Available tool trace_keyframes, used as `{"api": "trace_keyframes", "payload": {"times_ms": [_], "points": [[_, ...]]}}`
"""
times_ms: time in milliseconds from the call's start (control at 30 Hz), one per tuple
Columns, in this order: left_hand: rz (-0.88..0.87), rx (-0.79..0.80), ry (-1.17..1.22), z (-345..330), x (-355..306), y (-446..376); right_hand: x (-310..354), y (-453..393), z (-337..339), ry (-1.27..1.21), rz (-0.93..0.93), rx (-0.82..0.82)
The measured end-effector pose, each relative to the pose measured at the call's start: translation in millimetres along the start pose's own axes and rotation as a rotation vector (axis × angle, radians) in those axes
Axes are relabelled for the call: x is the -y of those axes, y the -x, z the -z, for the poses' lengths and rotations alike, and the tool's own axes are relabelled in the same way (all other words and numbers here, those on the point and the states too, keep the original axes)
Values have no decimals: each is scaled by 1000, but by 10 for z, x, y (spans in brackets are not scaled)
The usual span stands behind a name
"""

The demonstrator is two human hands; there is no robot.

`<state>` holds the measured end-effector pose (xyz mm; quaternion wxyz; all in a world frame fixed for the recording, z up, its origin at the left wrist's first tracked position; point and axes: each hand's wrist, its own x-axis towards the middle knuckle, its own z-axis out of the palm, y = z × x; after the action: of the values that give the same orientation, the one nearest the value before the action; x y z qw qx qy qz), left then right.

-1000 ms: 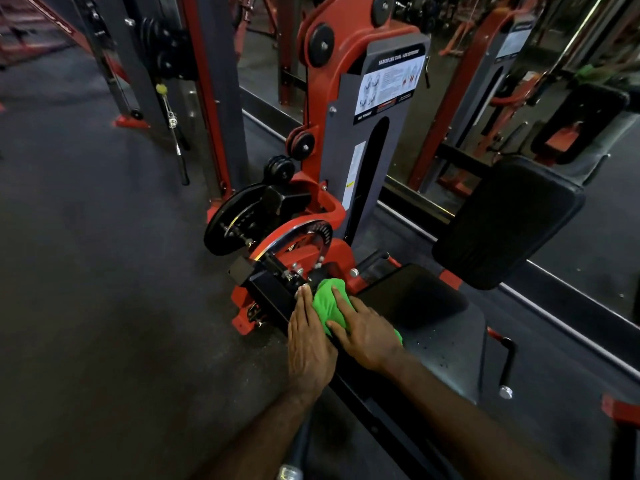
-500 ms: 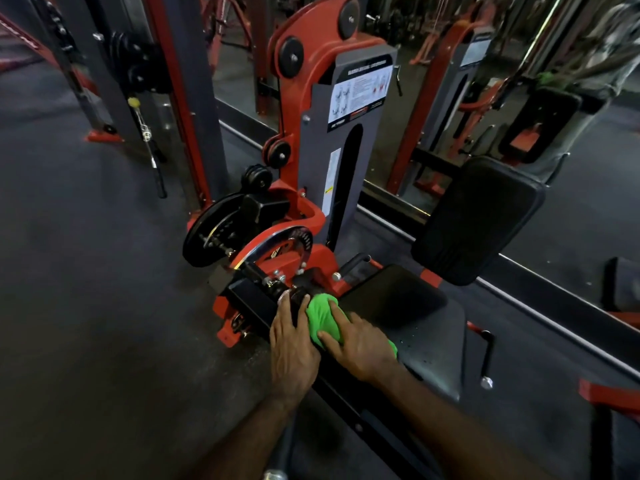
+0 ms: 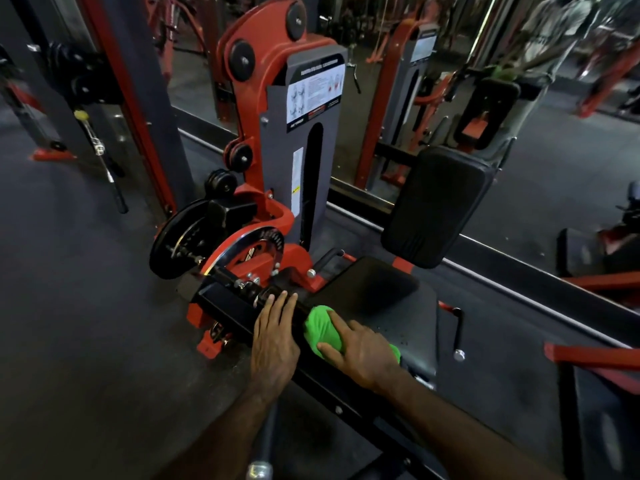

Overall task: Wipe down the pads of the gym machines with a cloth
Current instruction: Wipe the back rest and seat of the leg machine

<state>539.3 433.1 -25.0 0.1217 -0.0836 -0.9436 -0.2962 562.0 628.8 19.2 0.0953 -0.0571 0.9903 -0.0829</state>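
A bunched green cloth (image 3: 320, 329) lies on the long black leg pad (image 3: 239, 313) of a red and grey gym machine (image 3: 311, 161). My right hand (image 3: 363, 355) covers the cloth, thumb and forefinger spread round its bulge, gripping it against the pad. Just left of it, my left hand (image 3: 273, 344) rests flat on the same pad with straight fingers reaching the chrome pivot. The black seat pad (image 3: 377, 292) sits right behind the cloth, and the black back pad (image 3: 436, 206) stands tilted above it.
A black weight plate (image 3: 176, 240) hangs on the machine's left side. A seat lever with a chrome knob (image 3: 459, 336) sticks out on the right. A wall mirror (image 3: 554, 150) runs behind. A cable handle (image 3: 104, 161) hangs from a rack at the left. Dark floor (image 3: 86, 323) spreads left.
My right hand has drawn the cloth a little back along the pad toward me, so my left fingertips now reach past it. My view has shifted slightly.
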Motion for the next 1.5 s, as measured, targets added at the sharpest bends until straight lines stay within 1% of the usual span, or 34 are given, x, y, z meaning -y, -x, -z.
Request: {"api": "trace_keyframes", "payload": {"times_ms": [100,167,267,333,467,567,667,800,867,933,1033,1133,1267,1367,1433,1500], "points": [[-80,21,-27,8,52,-19,95,-47,-4,-21,-15,-2],[-125,44,-51,-23,28,-22,-13,90,-13,-71,-13,-15],[-134,13,-75,-11,52,-24,-300,328,-1,-81,-2,-11],[-170,25,-83,-36,68,-16,-424,497,-17,-88,-29,-6],[-252,68,-106,-104,21,-32,-364,450,-13,-118,-100,21],[-331,98,-119,-94,9,-43,-311,444,19,-113,-96,-5],[-393,125,-95,-69,-86,6,-492,675,-37,-105,-82,-26],[-427,187,-2,-139,-371,129,-845,1019,-86,-118,-151,-30],[-436,211,-8,-233,-523,218,-834,1009,-71,-102,-191,-31],[-406,220,-3,-307,-601,326,-717,944,-77,-46,-211,-55],[-398,212,-13,-319,-554,392,-658,1026,-122,-39,-210,-61],[-431,205,-37,-305,-516,405,-902,1334,-53,-67,-228,-43],[-422,216,-25,-320,-582,419,-1157,1666,-5,-65,-314,-49],[-400,220,-18,-328,-616,442,-1017,1551,-36,-11,-361,-72],[-403,206,-17,-321,-595,427,-894,1440,-85,28,-343,-83],[-411,204,-25,-320,-591,416,-928,1468,-92,9,-301,-89]]}}
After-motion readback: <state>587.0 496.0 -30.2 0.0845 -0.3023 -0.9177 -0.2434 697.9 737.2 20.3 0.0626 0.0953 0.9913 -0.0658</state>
